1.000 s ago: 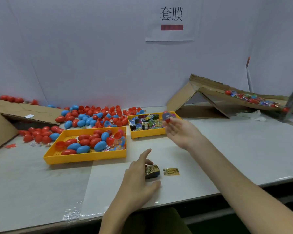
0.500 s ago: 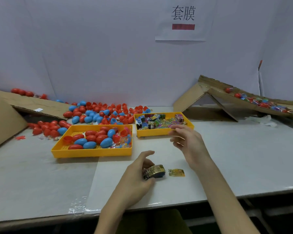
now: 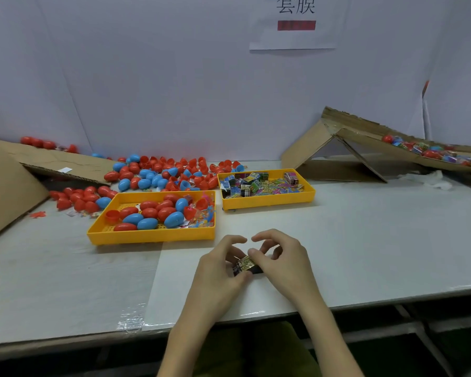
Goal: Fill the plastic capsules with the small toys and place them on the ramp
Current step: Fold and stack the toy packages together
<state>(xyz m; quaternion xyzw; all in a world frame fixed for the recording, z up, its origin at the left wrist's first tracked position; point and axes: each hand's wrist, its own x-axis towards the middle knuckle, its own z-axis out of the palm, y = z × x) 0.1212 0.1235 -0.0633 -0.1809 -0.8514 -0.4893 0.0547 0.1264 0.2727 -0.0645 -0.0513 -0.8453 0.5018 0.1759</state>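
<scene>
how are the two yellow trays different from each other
The nearer tray holds red and blue capsules; the farther tray holds small colourful toy boxes. The nearer tray looks wider than the farther tray. The nearer tray's perforated floor shows; the farther tray's floor is covered. Both are yellow, rectangular and rest on the table.

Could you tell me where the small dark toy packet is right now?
In the head view, the dark toy packet sits low and central, pinched between the left hand and right hand, on the near side of the yellow capsule tray.
</scene>
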